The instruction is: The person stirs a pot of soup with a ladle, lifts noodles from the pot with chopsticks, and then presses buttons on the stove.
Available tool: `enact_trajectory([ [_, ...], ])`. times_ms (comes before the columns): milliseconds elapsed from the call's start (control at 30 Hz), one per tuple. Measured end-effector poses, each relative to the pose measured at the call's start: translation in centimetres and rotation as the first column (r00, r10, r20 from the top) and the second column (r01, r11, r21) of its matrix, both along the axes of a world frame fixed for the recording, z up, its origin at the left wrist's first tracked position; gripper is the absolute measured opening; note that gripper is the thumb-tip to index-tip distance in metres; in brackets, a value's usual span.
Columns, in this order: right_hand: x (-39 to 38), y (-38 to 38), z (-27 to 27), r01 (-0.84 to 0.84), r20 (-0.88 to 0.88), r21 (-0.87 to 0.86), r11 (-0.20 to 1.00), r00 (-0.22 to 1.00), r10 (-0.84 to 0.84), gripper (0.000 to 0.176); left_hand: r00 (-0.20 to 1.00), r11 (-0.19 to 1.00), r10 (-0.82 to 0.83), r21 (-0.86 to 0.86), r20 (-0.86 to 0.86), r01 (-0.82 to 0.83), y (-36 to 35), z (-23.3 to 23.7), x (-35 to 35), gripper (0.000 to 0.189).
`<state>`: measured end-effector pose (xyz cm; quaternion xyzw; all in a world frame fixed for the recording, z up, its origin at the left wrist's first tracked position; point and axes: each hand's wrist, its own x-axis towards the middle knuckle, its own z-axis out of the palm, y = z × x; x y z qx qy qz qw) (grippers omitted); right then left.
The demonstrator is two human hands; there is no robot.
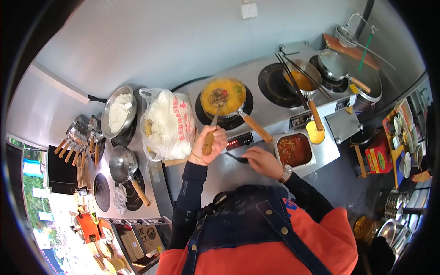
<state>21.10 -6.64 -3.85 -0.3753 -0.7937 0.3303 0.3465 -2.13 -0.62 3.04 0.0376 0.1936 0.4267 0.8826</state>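
Note:
My left hand [209, 145] is wrapped round the wooden handle of a metal-shafted ladle [208, 143]. Its far end reaches into a pan of yellow soup [223, 97], where a dark clump of food with a red piece lies; the ladle's head is hidden. The pan sits on a round black hob, its wooden handle [257, 129] pointing down to the right. My right hand [263, 163] has its fingers drawn together at the end of a black spoon-like utensil [236, 158] over the counter. Beside that hand is a square metal container of red sauce [295, 150].
A clear bag of white noodles [168, 123] and a metal bowl of white food [119, 111] stand left. Rightward are another soup pan [302, 77] with long black chopsticks [293, 82] across it, a lidded pan [333, 64] and a yellow-filled ladle [316, 132]. An unused pan [123, 164] sits lower left.

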Motion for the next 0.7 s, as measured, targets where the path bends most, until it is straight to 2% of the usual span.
enact_trajectory([
  [33,-0.7,-0.3,-2.1,-0.129,0.096,-0.050,0.990,0.986,0.133,0.026,1.000,1.000,-0.008,0.009,0.022,0.008,0.0,-0.1,0.0,0.011],
  [67,-1.2,-0.4,-3.9,-0.128,0.092,-0.067,0.989,0.987,0.134,0.026,0.999,1.000,-0.014,0.021,0.045,0.013,0.1,-0.1,-0.1,0.012],
  [133,-2.2,-0.6,-7.2,-0.210,0.327,-0.082,0.974,0.918,0.225,0.033,0.998,1.000,-0.012,0.022,0.064,0.011,0.0,0.1,0.1,0.012],
  [167,-2.6,-0.6,-8.6,-0.212,0.324,-0.094,0.973,0.917,0.231,0.033,0.998,1.000,-0.011,0.024,0.062,0.010,0.0,-0.1,0.1,0.012],
  [233,-3.5,-0.1,-10.1,-0.194,0.490,-0.077,0.978,0.847,0.207,0.041,0.998,1.000,-0.009,0.029,0.063,0.007,0.0,-0.2,0.1,0.012],
  [267,-4.0,0.1,-10.2,-0.196,0.491,-0.080,0.977,0.845,0.210,0.041,0.997,0.999,-0.015,0.045,0.070,0.012,0.0,-0.2,0.1,0.011],
  [333,-5.1,0.7,-10.5,-0.072,0.655,-0.251,0.965,0.722,0.224,0.064,0.997,0.998,-0.019,0.060,0.077,0.014,-0.1,-0.1,0.1,0.011],
  [367,-5.3,1.1,-11.4,-0.074,0.655,-0.252,0.965,0.721,0.226,0.064,0.996,0.998,-0.023,0.062,0.084,0.018,-0.1,-0.1,0.2,0.011],
  [433,-6.0,1.9,-13.4,-0.011,0.702,-0.295,0.955,0.675,0.225,0.080,0.996,0.998,-0.024,0.062,0.090,0.018,-0.3,-0.1,0.2,0.010],
  [667,-6.9,2.9,-16.4,0.001,0.756,-0.171,0.985,0.642,0.131,0.079,0.997,0.999,0.002,0.037,0.073,-0.004,-0.6,-0.1,0.4,0.010],
  [700,-6.8,2.7,-16.6,0.029,0.749,-0.165,0.986,0.654,0.107,0.078,0.990,0.998,-0.032,0.051,0.135,0.025,-0.6,-0.5,0.4,0.010],
])
